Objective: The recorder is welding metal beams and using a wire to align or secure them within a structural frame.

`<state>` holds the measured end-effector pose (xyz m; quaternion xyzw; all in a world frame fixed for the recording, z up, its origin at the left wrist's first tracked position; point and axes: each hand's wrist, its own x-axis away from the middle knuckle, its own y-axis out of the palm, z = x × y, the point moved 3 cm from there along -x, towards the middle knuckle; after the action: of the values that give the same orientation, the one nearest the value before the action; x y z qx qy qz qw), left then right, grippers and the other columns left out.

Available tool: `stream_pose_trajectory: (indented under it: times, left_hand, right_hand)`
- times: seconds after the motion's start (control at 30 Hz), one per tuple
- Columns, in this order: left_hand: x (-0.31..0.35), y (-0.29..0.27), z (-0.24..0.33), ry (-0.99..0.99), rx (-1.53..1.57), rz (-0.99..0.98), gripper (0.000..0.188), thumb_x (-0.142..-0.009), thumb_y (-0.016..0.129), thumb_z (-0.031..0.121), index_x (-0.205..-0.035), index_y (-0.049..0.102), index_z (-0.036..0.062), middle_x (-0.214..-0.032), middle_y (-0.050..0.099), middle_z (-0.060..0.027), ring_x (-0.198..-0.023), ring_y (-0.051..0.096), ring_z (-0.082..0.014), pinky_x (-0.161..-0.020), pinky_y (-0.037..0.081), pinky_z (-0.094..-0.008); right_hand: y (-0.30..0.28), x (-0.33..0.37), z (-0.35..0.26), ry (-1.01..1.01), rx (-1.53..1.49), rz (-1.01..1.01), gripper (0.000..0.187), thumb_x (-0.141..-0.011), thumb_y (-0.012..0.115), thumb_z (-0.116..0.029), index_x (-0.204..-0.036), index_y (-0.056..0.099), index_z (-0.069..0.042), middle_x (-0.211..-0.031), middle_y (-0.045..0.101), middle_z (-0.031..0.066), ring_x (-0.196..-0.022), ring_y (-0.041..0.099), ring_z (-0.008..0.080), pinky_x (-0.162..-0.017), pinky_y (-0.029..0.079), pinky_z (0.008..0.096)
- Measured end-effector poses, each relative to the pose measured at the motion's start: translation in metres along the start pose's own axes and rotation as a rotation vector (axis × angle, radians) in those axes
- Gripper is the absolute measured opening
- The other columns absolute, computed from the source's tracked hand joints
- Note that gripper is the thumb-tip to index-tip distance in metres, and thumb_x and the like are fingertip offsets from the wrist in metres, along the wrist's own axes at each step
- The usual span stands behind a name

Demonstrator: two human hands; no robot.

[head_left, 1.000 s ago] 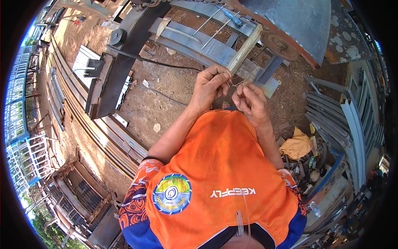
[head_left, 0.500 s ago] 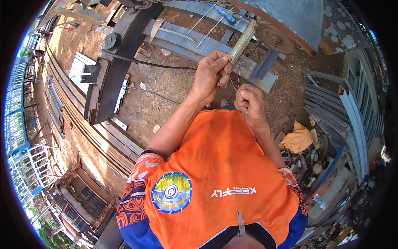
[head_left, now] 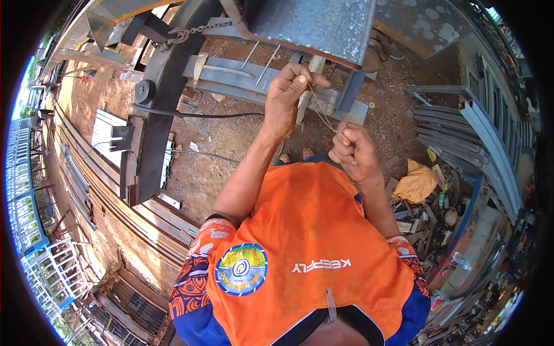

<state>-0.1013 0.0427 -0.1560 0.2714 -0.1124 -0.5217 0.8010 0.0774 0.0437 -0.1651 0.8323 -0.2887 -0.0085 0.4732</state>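
Observation:
A thin, pale strand point(head_left: 322, 113), string or fine wire, is stretched in a narrow loop between my two hands. My left hand point(head_left: 285, 99) is raised and pinches its upper end between thumb and forefinger. Lower and to the right, my right hand point(head_left: 355, 151) has its fingers curled closed around the other end. Behind my left hand stands a pale yellowish bundle of thin lengths point(head_left: 304, 102), partly hidden by the fingers; its top passes behind a metal beam. Whether my left hand touches the bundle, I cannot tell.
A large grey metal beam point(head_left: 311, 29) juts in overhead. A dark steel beam point(head_left: 156, 115) with a chain point(head_left: 190, 34) stands left. Flat steel bars point(head_left: 231, 72) lie ahead. Stacked metal profiles point(head_left: 447, 135) and an orange-yellow cloth point(head_left: 415, 183) over scrap are on the right.
My hands have moved farther apart, and the strand between them shows longer and tauter. The view has shifted, and the overhead beam now covers more of the bundle's top.

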Motion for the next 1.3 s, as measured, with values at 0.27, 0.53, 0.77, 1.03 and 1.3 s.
stream_pose_trajectory:
  times: [0.27, 0.53, 0.77, 1.03, 1.3]
  left_hand:
    - [0.013, -0.004, 0.009, -0.382, -0.122, -0.445, 0.017, -0.108, 0.043, 0.024, -0.106, 0.047, 0.0077, -0.078, 0.057, -0.0056, -0.058, 0.048, -0.0068, -0.047, 0.035, -0.0226]
    - [0.006, 0.001, 0.019, -0.474, -0.314, -0.693, 0.024, -0.099, 0.063, 0.022, -0.111, 0.067, 0.0014, -0.085, 0.059, 0.0022, -0.076, 0.053, -0.0057, -0.066, 0.045, -0.0235]
    - [0.015, 0.013, 0.027, -0.305, -0.548, -0.784, 0.016, -0.096, 0.066, 0.015, -0.1, 0.073, 0.0006, -0.082, 0.067, -0.001, -0.078, 0.057, -0.0064, -0.071, 0.049, -0.0266]
    - [0.027, 0.006, 0.05, -0.302, -0.618, -0.89, 0.027, -0.093, 0.067, 0.01, -0.12, 0.064, 0.004, -0.099, 0.067, -0.0031, -0.073, 0.055, -0.0114, -0.064, 0.046, -0.0283]
    - [0.054, 0.03, 0.038, 0.004, -0.453, -0.482, 0.022, -0.093, 0.073, 0.021, -0.099, 0.065, 0.0015, -0.089, 0.055, -0.0017, -0.064, 0.042, -0.0062, -0.056, 0.036, -0.0255]
  right_hand:
    - [-0.004, 0.018, -0.038, -0.14, 0.124, 0.016, 0.023, -0.099, 0.05, -0.019, -0.08, 0.05, -0.007, -0.056, 0.037, -0.004, -0.043, 0.026, 0.0041, -0.044, 0.023, 0.022]
    - [0.0, 0.031, -0.057, -0.098, 0.409, 0.159, 0.025, -0.098, 0.054, -0.024, -0.085, 0.058, -0.003, -0.062, 0.045, -0.0034, -0.05, 0.038, 0.0048, -0.046, 0.025, 0.0219]
    - [0.015, 0.039, -0.069, -0.034, 0.69, 0.205, 0.028, -0.097, 0.06, -0.026, -0.082, 0.061, -0.002, -0.065, 0.054, 0.0009, -0.052, 0.047, 0.0066, -0.046, 0.032, 0.0214]
    - [0.042, 0.039, -0.092, -0.422, 1.29, 0.073, 0.03, -0.096, 0.063, -0.024, -0.083, 0.059, 0.002, -0.084, 0.059, 0.007, -0.076, 0.054, 0.0145, -0.065, 0.044, 0.0297]
    - [0.097, 0.016, -0.091, -0.475, 1.419, -0.003, 0.03, -0.097, 0.063, -0.027, -0.086, 0.053, 0.0, -0.073, 0.049, 0.0074, -0.065, 0.049, 0.018, -0.06, 0.042, 0.0321]
